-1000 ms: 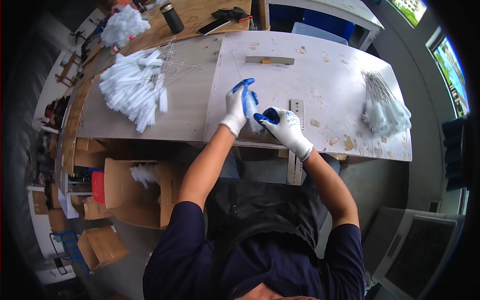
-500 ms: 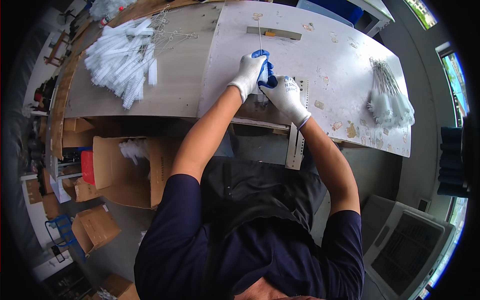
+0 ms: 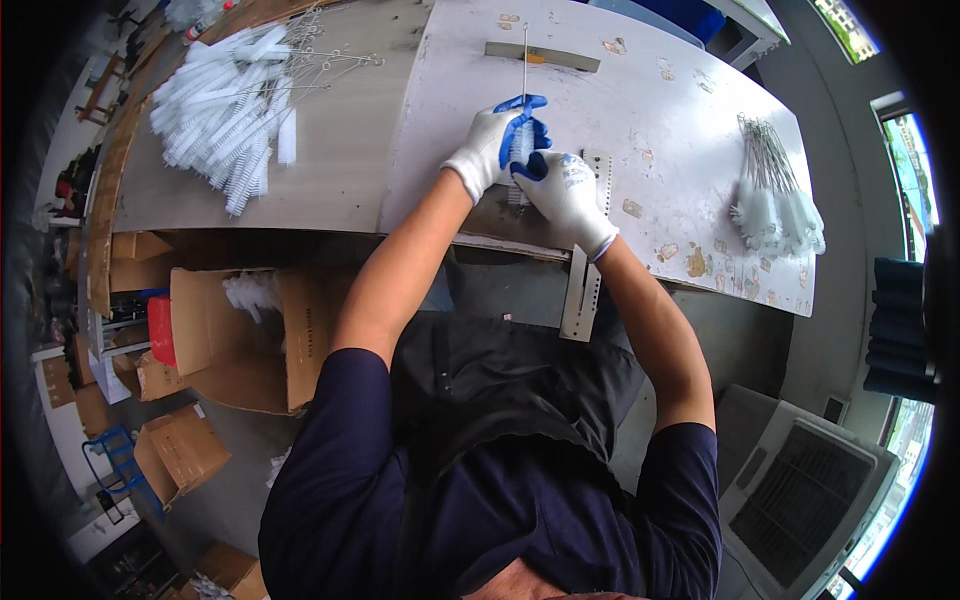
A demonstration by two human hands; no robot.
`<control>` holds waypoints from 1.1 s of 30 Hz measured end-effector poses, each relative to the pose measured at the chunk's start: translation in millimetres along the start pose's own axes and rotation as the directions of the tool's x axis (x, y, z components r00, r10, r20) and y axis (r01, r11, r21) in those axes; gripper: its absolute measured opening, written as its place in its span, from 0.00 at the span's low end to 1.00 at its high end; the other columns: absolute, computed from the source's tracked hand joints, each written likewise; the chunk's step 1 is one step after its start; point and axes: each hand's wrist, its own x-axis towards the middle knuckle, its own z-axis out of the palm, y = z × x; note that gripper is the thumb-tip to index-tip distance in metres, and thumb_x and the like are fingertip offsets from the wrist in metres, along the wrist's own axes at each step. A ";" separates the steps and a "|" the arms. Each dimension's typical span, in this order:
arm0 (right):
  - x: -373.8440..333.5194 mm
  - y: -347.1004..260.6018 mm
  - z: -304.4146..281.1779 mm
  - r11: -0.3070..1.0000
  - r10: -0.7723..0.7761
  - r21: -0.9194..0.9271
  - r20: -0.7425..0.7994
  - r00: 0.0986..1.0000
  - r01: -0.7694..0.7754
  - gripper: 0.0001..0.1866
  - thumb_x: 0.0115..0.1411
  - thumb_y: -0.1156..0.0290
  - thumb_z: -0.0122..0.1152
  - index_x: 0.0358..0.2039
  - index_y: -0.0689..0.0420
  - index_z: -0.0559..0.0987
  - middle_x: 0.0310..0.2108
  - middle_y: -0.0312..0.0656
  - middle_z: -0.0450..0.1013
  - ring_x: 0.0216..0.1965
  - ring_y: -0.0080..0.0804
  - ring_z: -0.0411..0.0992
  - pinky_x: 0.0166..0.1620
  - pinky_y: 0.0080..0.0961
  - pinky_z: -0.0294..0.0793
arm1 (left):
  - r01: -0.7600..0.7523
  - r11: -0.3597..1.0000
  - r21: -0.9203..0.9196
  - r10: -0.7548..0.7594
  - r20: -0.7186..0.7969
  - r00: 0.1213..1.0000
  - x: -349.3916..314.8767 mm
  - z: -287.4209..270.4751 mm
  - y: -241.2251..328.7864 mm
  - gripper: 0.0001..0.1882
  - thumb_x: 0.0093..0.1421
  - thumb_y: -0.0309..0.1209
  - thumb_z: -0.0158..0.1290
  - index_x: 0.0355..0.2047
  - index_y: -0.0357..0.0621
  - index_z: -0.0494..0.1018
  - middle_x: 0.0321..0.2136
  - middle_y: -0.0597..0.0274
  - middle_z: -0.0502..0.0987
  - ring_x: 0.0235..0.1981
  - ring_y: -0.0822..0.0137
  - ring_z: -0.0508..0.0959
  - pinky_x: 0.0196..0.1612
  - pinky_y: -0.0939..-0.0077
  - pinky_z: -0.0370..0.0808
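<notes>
Left of the perforated strip (image 3: 599, 172), the left hand (image 3: 496, 138) curls its fingers round a white-bristled brush (image 3: 521, 150); the right hand (image 3: 564, 188) meets it, fingers bent, pinching or not I cannot tell. Piled brushes (image 3: 222, 112) lie farther left of the strip.

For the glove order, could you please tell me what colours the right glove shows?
The right glove is white and blue, best seen in the head view.
</notes>
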 end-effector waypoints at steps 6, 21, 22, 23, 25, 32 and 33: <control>-19.2 10.5 -2.1 0.985 -0.167 -0.058 -0.120 0.979 0.161 0.17 0.58 0.57 0.67 0.40 0.56 0.82 0.34 0.47 0.80 0.36 0.48 0.79 0.42 0.38 0.78 | 0.038 0.997 -0.062 -0.032 0.084 0.996 5.8 -23.5 -10.4 0.19 0.71 0.31 0.49 0.61 0.41 0.71 0.32 0.54 0.80 0.36 0.58 0.82 0.42 0.64 0.82; 8.8 21.8 -20.8 0.445 -0.675 -0.398 0.439 0.592 0.802 0.23 0.59 0.51 0.62 0.49 0.53 0.79 0.52 0.46 0.71 0.49 0.44 0.72 0.52 0.41 0.74 | 0.093 0.995 0.046 -0.090 -0.052 0.995 10.0 -9.6 -5.9 0.16 0.71 0.30 0.46 0.56 0.43 0.75 0.26 0.64 0.75 0.28 0.65 0.80 0.33 0.72 0.80; 10.2 22.8 -19.6 0.413 -0.705 -0.390 0.436 0.560 0.823 0.19 0.58 0.54 0.61 0.45 0.52 0.79 0.48 0.44 0.72 0.48 0.43 0.72 0.51 0.41 0.74 | 0.100 0.991 0.085 -0.097 -0.043 0.994 9.5 -6.0 -5.9 0.16 0.71 0.30 0.45 0.56 0.43 0.75 0.25 0.64 0.75 0.28 0.65 0.80 0.33 0.72 0.81; 11.4 23.6 -18.6 0.380 -0.732 -0.381 0.433 0.526 0.843 0.16 0.58 0.57 0.61 0.42 0.52 0.79 0.45 0.43 0.72 0.47 0.42 0.72 0.51 0.41 0.73 | 0.107 0.986 0.125 -0.103 -0.034 0.994 9.6 -2.3 -5.1 0.16 0.71 0.30 0.45 0.56 0.42 0.75 0.25 0.64 0.75 0.28 0.64 0.81 0.33 0.71 0.81; 12.6 28.2 -16.5 0.345 -0.758 -0.377 0.428 0.492 0.860 0.11 0.57 0.61 0.60 0.38 0.51 0.79 0.40 0.41 0.73 0.45 0.41 0.72 0.50 0.41 0.73 | 0.154 0.971 0.182 -0.147 -0.052 0.988 13.3 8.9 -3.8 0.17 0.71 0.29 0.45 0.56 0.42 0.75 0.24 0.64 0.74 0.28 0.64 0.81 0.33 0.71 0.81; -13.6 3.8 -15.6 0.495 -0.635 -0.466 0.381 0.672 0.733 0.10 0.56 0.60 0.60 0.28 0.52 0.83 0.26 0.37 0.79 0.29 0.37 0.79 0.34 0.33 0.75 | 0.018 0.913 0.407 0.046 -0.147 0.988 10.4 50.0 -4.8 0.16 0.67 0.29 0.49 0.52 0.38 0.77 0.34 0.56 0.82 0.31 0.68 0.82 0.35 0.75 0.79; -19.9 -5.1 -17.5 0.521 -0.550 -0.497 0.427 0.718 0.694 0.10 0.56 0.61 0.60 0.29 0.52 0.83 0.27 0.38 0.80 0.30 0.37 0.80 0.35 0.33 0.75 | -0.038 0.911 0.411 0.133 -0.205 0.970 -0.6 52.2 2.3 0.16 0.67 0.29 0.50 0.52 0.38 0.77 0.34 0.57 0.82 0.31 0.69 0.81 0.35 0.75 0.79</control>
